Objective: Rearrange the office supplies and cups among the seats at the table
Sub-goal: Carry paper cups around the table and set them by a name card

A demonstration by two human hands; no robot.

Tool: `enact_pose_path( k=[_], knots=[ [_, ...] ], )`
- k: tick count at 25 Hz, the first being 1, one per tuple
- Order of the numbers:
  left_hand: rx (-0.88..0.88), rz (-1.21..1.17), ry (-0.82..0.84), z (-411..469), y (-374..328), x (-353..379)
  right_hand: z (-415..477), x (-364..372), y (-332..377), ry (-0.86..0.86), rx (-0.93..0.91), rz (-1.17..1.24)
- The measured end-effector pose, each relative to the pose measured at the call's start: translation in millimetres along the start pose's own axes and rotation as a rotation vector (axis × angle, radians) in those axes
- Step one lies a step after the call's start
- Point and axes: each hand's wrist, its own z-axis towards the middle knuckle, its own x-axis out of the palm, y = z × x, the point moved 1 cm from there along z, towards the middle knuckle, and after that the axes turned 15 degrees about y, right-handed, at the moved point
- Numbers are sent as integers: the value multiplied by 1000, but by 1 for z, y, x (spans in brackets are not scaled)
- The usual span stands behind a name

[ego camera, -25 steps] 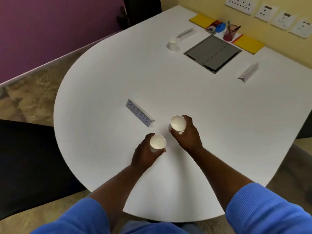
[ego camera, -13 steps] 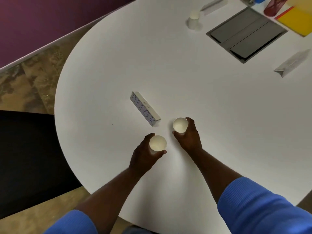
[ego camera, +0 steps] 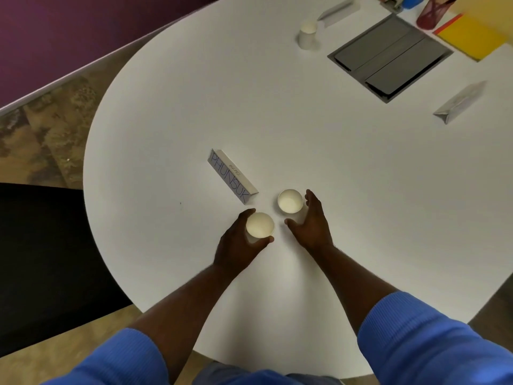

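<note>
My blue sleeves (ego camera: 422, 337) frame the near edge of the round white table (ego camera: 319, 151). My left hand (ego camera: 238, 243) is wrapped around a white paper cup (ego camera: 260, 225), thumb on one side and fingers curled on the other; the cup looks empty inside. My right hand (ego camera: 311, 220) is spread open beside a second paper cup (ego camera: 290, 201), thumb and fingers parted around its near and right sides; I cannot tell whether they touch it. This cup stands upright on the table and is empty too. Just beyond my left hand, close to both cups, lies a folded name tent reading PHUNSUK (ego camera: 231, 175), set at a slant.

Well apart, toward the far side, a third white cup (ego camera: 307, 34) stands alone, and I cannot make out anything in it. A plain name tent (ego camera: 337, 11) sits just beyond it. To the right, a grey hatch (ego camera: 390, 55) is set into the tabletop, with another blank name tent (ego camera: 459, 102) on its near right. At the far edge stand a red mesh pen holder (ego camera: 431, 12) with dark pens in it, and a yellow pad (ego camera: 472, 37).
</note>
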Motion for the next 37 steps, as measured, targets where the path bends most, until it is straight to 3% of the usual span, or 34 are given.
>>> enact_pose_path(
  k=[9, 17, 25, 37],
  knots=[
    [147, -22, -30, -48, -39, -6, -93, -1, 45, -209, -212, 62],
    [183, -34, 94, -75, -94, 28, -172, -15, 40, -160, -322, 96],
    [279, -36, 148, -108, -163, 121, -233, -89, -32, -226, -300, 95],
    [324, -73, 178, -119, -295, 311, -318, -259, -179, -370, -284, 40]
  ],
)
